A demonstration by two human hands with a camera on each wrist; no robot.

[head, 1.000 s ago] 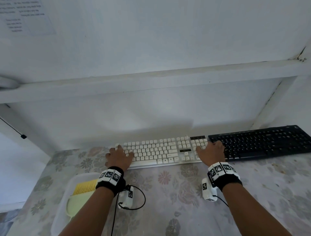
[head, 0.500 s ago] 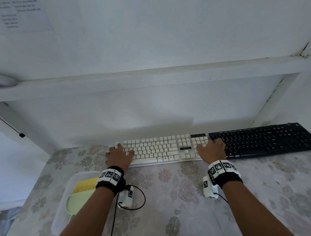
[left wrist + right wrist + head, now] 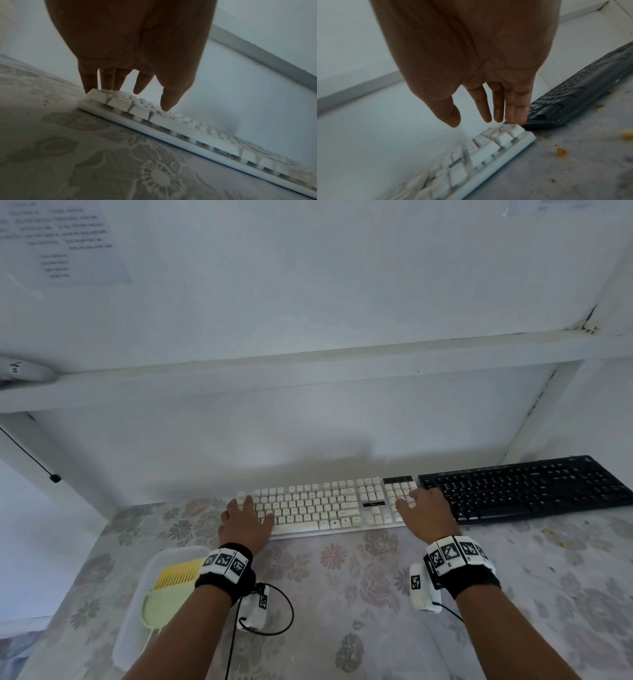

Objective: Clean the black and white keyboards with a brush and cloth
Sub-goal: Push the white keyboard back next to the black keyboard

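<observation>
Lying along the back of the flowered bench (image 3: 342, 594), the white keyboard (image 3: 325, 505) sits end to end with the black keyboard (image 3: 527, 487) on its right. The left hand (image 3: 245, 523) rests straight-fingered on the white keyboard's left end, the right hand (image 3: 426, 515) likewise on its right end, fingertips (image 3: 519, 117) at the seam between the two boards; neither hand grips anything. Crumbs (image 3: 561, 152) dot the bench near the black keyboard. A yellow brush (image 3: 171, 594) lies in a clear tray (image 3: 150, 570) at the near left.
</observation>
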